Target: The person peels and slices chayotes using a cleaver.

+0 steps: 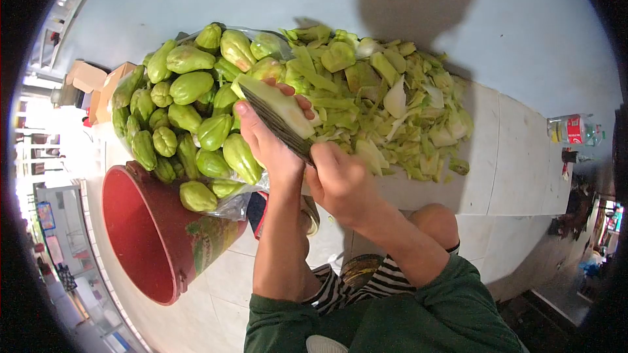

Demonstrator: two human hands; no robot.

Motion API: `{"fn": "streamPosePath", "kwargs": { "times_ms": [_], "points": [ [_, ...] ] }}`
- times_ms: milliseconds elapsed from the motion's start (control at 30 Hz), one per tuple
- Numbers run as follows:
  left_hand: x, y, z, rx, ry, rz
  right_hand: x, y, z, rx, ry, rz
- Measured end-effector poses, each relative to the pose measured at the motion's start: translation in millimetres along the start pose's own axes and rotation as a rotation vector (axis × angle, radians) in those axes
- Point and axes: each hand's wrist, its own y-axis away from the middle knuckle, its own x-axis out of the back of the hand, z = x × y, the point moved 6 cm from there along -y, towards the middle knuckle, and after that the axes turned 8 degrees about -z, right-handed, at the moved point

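My left hand (267,138) grips a pale, partly peeled chayote (278,106), with fingertips curled over its far side. In my right hand (341,178) is the handle of a knife, closed in the fist. The broad dark blade (278,124) lies along the near face of the chayote and hides part of it. Behind and to the left is a heap of unpeeled green chayotes (191,87) in a clear plastic bag (230,208). Cut peels and pale pieces (399,111) are piled to the right of my hands.
A red bucket (140,235) stands at the left below the heap, its open mouth facing me. The tiled ledge (513,150) carries the peels and runs right to a plastic bottle (575,130). Cardboard boxes (108,88) sit at the far left. A bluish wall (261,0) rises behind.
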Motion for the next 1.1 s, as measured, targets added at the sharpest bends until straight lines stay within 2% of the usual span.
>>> {"fn": "streamPosePath", "kwargs": {
  "times_ms": [233,500,633,700,900,1033,1100],
  "points": [
    [-4.5,-2.8,8.1,-0.014,-0.109,0.033,7.7,-6.3,4.0,-0.022,-0.145,-0.038],
    [-18.0,-5.5,14.5,-0.099,-0.320,-0.081,13.9,-7.7,5.7,-0.035,-0.158,0.119],
    [-16.2,-7.5,20.5,-0.078,-0.368,-0.127,24.9,-12.6,9.5,-0.025,-0.173,0.077],
    [-15.3,-9.2,21.0,-0.069,-0.392,-0.149,25.1,-14.3,15.8,-0.145,-0.278,-0.007],
    [-2.9,-16.2,23.2,-0.115,-0.532,-0.199,28.9,-18.4,25.7,-0.253,-0.422,-0.073],
    [0.6,-16.1,28.0,-0.121,-0.545,-0.208,29.5,-20.5,32.8,-0.227,-0.488,-0.041],
    [-1.0,-13.7,30.8,-0.078,-0.480,-0.221,35.5,-21.9,33.4,-0.221,-0.469,-0.098]
  ]
}}
